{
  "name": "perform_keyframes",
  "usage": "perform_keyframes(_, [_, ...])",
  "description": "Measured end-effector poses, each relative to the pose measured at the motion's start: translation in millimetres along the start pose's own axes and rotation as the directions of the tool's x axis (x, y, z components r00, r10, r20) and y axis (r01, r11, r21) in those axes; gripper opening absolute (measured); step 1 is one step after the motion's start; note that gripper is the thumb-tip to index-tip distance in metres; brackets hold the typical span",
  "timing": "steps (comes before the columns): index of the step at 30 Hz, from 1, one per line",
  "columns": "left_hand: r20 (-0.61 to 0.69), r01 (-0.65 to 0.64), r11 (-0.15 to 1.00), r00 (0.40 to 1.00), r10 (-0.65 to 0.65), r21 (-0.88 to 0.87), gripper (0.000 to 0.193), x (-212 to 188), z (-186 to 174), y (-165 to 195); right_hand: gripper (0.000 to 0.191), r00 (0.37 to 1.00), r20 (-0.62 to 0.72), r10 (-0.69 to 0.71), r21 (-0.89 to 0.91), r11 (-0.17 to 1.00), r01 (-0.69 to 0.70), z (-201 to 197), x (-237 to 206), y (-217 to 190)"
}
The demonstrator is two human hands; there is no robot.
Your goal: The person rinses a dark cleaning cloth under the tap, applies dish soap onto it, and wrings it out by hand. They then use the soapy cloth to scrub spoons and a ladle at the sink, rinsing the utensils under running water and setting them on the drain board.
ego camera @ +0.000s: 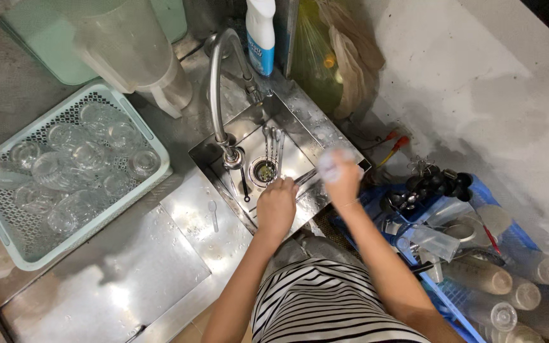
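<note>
Over the sink (300, 111), left hand (277, 206) fingers grip long spoons (305, 178), right hand (340, 174) clutches a blurred sponge (330, 164)

**Wet Steel, Clear Glass, Pale Plastic**

Polished, wet metal was shown by the sink (300, 162), glossy and streaked with droplets. The same bright, smooth metal was seen on the curved tap (218, 76) and the thin utensils (305, 178) gripped in the left hand (276, 206). The worktop (128, 279) was rendered in duller brushed steel. Clear, shiny glasses (77, 168) were held in a matt mint plastic basket (7, 248). A rough, patchy wall (478, 82) was noted. Striped cloth (325, 305) was worn.
</note>
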State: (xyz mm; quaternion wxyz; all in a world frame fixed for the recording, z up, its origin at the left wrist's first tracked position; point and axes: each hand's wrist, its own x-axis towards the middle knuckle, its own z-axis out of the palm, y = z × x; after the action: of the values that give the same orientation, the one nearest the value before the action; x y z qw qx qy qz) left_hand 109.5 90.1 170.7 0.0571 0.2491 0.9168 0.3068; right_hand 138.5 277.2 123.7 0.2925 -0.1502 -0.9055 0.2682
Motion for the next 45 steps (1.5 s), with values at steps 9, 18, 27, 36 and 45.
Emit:
perform_keyframes(9, [0.144, 0.181, 0.981, 0.975, -0.169, -0.076, 0.022, 5, 35, -20, 0.031, 0.972, 0.205, 0.111, 0.355, 0.917, -0.180, 12, -23, 10])
perform_keyframes(18, [0.182, 0.113, 0.975, 0.980, -0.078, -0.189, 0.018, 11, 64, -22, 0.019, 0.940, 0.298, 0.169, 0.392, 0.876, -0.282, 14, -15, 7])
perform_keyframes(27, [0.209, 0.229, 0.918, 0.964, -0.167, -0.324, 0.025, 29, 118, -80, 0.013, 0.839, 0.398, 0.371, 0.515, 0.666, -0.539, 28, -35, -3])
perform_keyframes(36, [0.206, 0.378, 0.916, 0.915, -0.347, -0.135, 0.025, 45, 163, -149, 0.076, 0.484, 0.694, 0.533, 0.658, -0.196, -0.727, -11, -76, -1])
perform_keyframes(45, [0.058, 0.165, 0.769, 0.985, -0.164, -0.617, 0.037, 67, 139, -67, 0.027, 0.239, 0.685, 0.688, 0.583, -0.321, -0.746, -1, -106, 13])
